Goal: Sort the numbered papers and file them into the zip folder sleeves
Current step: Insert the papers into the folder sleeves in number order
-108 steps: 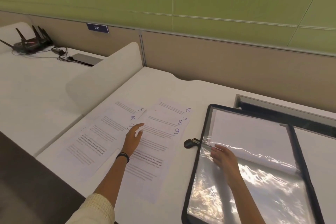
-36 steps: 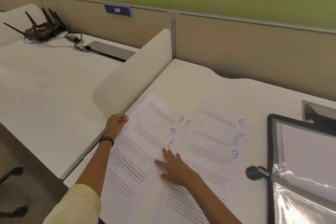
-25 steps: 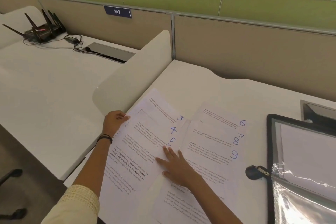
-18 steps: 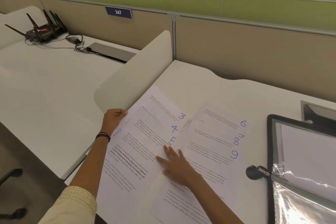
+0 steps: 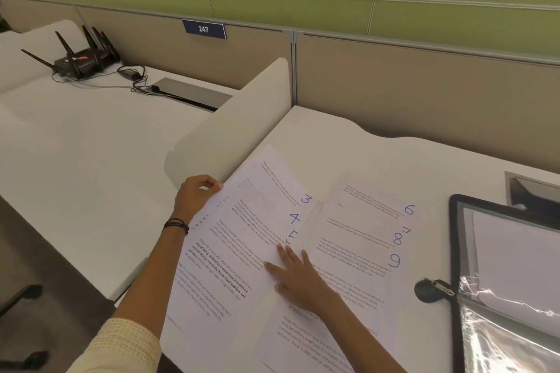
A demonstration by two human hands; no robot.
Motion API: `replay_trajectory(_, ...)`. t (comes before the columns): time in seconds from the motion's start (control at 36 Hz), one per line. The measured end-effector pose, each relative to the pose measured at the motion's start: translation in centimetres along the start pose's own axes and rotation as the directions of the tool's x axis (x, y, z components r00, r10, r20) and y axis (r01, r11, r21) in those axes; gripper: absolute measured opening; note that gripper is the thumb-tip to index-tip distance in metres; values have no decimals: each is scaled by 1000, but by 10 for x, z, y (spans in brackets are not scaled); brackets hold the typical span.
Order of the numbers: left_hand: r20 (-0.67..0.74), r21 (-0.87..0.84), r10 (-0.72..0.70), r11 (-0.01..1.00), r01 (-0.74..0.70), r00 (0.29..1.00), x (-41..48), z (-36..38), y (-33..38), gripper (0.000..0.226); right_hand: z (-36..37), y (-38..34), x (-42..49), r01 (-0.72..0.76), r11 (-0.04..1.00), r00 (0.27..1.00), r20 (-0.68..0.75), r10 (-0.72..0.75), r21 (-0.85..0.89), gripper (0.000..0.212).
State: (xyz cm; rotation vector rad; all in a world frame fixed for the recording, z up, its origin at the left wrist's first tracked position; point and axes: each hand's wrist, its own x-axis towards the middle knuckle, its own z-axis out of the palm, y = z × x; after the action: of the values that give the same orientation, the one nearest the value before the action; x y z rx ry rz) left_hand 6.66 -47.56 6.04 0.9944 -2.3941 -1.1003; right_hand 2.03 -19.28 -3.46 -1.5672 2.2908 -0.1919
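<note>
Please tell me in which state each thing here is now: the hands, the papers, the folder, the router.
left hand: grips the edge of the left papers.
right hand: flat, fingers straight, pressing where both piles meet.
left papers: fanned; 3, 4, 5 showing.
right papers: fanned flat on the desk; 6 to 9 showing.
folder: open, a sheet inside.
router: antennas up.

Numbered papers: 7 numbers showing, in 2 fans. Left fan (image 5: 242, 236) has 3, right fan (image 5: 363, 230) has 4. Zip folder (image 5: 453, 251): 1, right edge of counter (image 5: 348, 136). Zip pull (image 5: 433, 290): 1. Hands: 2, left hand (image 5: 195, 195) and right hand (image 5: 298, 277). Router (image 5: 81, 62): 1. Power brick (image 5: 128, 72): 1. Number plate (image 5: 204, 29): 1.
</note>
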Motion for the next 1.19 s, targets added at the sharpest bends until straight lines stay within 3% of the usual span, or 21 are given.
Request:
replay_trajectory(0.28,-165,-5,3,1000,-4,986,-6,-3,15,14,-1,0,-2,-3,1000,1000,7,3,-6,53)
replay_trajectory(0.5,-227,88,223,974,-208,948,-15,-12,43,14,-1,3,0,-7,1000,999,31,8,-24,53)
replay_trajectory(0.64,-272,267,443,888,-375,854,-26,-15,61,15,4,5,1,14,1000,1000,-4,-14,5,51)
replay_trajectory(0.78,-301,428,652,744,-513,696,-40,-21,86,14,1,10,-9,13,992,987,-162,8,126,61)
replay_trajectory(0.83,-287,494,709,686,-535,644,-45,-25,95,16,-3,12,-16,14,987,975,-221,22,159,50)
replay_trajectory(1.08,-242,568,795,580,-584,556,-70,-39,132,30,-18,29,-54,-23,949,910,-387,150,314,48)
replay_trajectory(1.19,-234,554,818,556,-619,526,-86,-37,151,26,-27,40,-78,-33,911,873,-432,227,412,46)
